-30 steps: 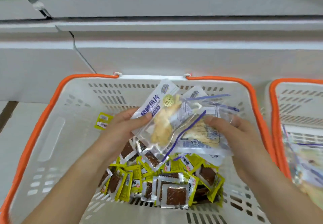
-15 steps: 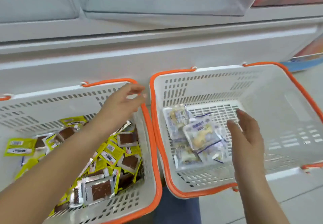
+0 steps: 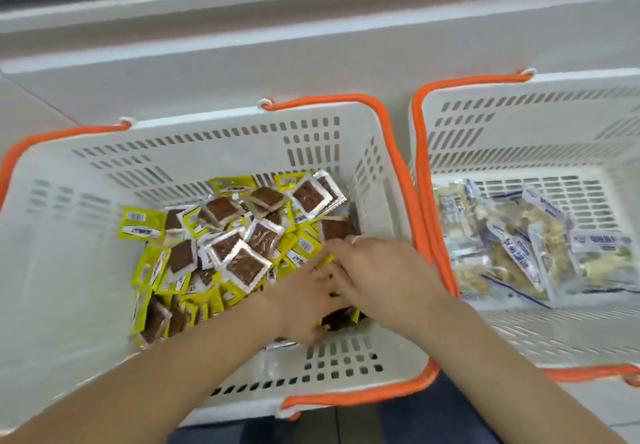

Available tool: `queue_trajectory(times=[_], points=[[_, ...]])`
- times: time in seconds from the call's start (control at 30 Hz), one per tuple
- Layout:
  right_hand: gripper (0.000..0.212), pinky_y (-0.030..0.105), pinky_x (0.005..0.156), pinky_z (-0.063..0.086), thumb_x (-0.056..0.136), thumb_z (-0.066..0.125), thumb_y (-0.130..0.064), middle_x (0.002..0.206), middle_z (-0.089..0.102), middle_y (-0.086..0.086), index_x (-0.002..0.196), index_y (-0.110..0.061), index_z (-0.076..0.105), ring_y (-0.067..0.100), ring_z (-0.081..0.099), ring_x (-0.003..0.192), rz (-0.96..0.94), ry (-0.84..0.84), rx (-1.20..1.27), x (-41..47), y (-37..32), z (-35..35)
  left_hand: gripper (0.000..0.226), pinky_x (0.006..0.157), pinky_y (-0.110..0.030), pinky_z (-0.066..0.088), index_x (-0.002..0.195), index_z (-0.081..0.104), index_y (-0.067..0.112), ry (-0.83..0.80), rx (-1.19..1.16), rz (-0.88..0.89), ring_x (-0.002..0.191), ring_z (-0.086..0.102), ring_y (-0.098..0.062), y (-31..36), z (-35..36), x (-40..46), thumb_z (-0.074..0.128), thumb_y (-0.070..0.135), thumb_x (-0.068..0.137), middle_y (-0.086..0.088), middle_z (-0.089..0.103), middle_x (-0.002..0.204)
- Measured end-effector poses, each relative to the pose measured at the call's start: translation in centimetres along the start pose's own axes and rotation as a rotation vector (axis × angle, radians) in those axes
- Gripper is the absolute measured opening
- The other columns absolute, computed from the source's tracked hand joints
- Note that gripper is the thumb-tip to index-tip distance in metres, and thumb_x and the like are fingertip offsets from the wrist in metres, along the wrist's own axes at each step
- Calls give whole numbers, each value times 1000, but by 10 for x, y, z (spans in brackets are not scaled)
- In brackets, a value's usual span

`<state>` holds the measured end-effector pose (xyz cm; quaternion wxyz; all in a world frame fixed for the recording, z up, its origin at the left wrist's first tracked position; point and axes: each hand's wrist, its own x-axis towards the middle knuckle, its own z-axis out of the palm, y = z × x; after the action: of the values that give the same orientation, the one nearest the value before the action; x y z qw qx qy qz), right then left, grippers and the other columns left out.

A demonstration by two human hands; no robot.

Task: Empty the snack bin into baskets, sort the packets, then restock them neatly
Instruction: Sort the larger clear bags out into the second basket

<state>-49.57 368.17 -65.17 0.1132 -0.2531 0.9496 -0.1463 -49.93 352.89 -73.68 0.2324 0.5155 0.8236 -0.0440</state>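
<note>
Two white slotted baskets with orange handles stand side by side. The left basket (image 3: 69,270) holds a heap of small yellow and silver packets with brown squares (image 3: 242,253). In the right basket (image 3: 519,125) lie several clear packets with blue print and pale snack pieces (image 3: 519,253). Both my hands are down in the left basket, at its near right corner. My left hand (image 3: 304,301) is pushed into the packets with its fingertips hidden. My right hand (image 3: 377,270) lies over it, fingers pointing left onto the heap. Motion blur hides whether either hand grips a packet.
A white cabinet front (image 3: 311,45) runs along the back, just behind both baskets. The baskets' orange handles nearly touch between them (image 3: 415,201). My dark blue trouser leg (image 3: 433,419) shows below the baskets' near edges, over pale floor.
The clear packets I held a second ago now lie in the right basket. My view swung back left, and both hands went down into the yellow packets in the left basket.
</note>
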Motion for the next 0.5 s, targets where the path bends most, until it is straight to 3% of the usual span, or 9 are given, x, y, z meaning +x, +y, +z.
queue_trajectory(times=[0.07, 0.1, 0.17, 0.23, 0.3, 0.4, 0.5], points=[[31, 32, 66, 42, 99, 36, -31, 110, 62, 1, 127, -23, 46, 24, 64, 97, 53, -28, -118, 4, 1, 4, 74, 115, -53, -4, 143, 36, 22, -114, 14, -95, 140, 21, -28, -2, 8, 11, 59, 52, 80, -8, 37, 147], [28, 30, 59, 37, 97, 43, -32, 102, 65, 1, 122, -23, 50, 22, 67, 89, 83, -34, -148, 6, 0, 5, 75, 113, -57, -11, 148, 26, 21, -165, 31, -169, 144, 8, -31, -5, 9, 15, 53, 53, 85, -9, 24, 154], [23, 25, 47, 26, 79, 69, -35, 68, 64, 0, 97, -21, 65, 19, 65, 56, 100, 10, -227, 7, 2, 11, 80, 111, -62, -12, 152, 14, 25, -182, 53, -286, 145, -8, -36, -15, 11, 16, 48, 58, 86, -6, 6, 159], [22, 22, 43, 21, 68, 77, -37, 54, 58, -3, 82, -22, 68, 19, 58, 41, 101, 1, -286, 5, 4, 17, 80, 111, -63, -9, 151, 12, 34, -124, -23, -419, 145, -8, -38, -31, 17, 11, 45, 65, 85, -3, 6, 160], [23, 25, 46, 28, 85, 60, -41, 71, 64, -3, 100, -25, 64, 19, 65, 58, 87, -40, -338, 1, 3, 19, 75, 114, -63, -1, 149, 16, 38, -84, -75, -529, 145, 2, -39, -53, 19, -5, 40, 71, 86, -1, 12, 159], [36, 30, 59, 34, 100, 27, -43, 103, 64, -5, 131, -30, 40, 19, 65, 90, 77, -59, -298, 0, 3, 14, 69, 115, -59, 9, 147, 20, 43, -41, -117, -705, 145, 8, -36, -92, 26, -47, 37, 71, 86, 3, 8, 160], [39, 31, 64, 38, 100, 26, -45, 107, 62, -6, 135, -33, 34, 20, 64, 96, 101, -107, -276, 3, -2, 9, 67, 115, -53, 18, 147, 18, 47, -82, -265, -910, 145, 11, -35, -124, 48, -110, 42, 66, 88, 5, 6, 161]])
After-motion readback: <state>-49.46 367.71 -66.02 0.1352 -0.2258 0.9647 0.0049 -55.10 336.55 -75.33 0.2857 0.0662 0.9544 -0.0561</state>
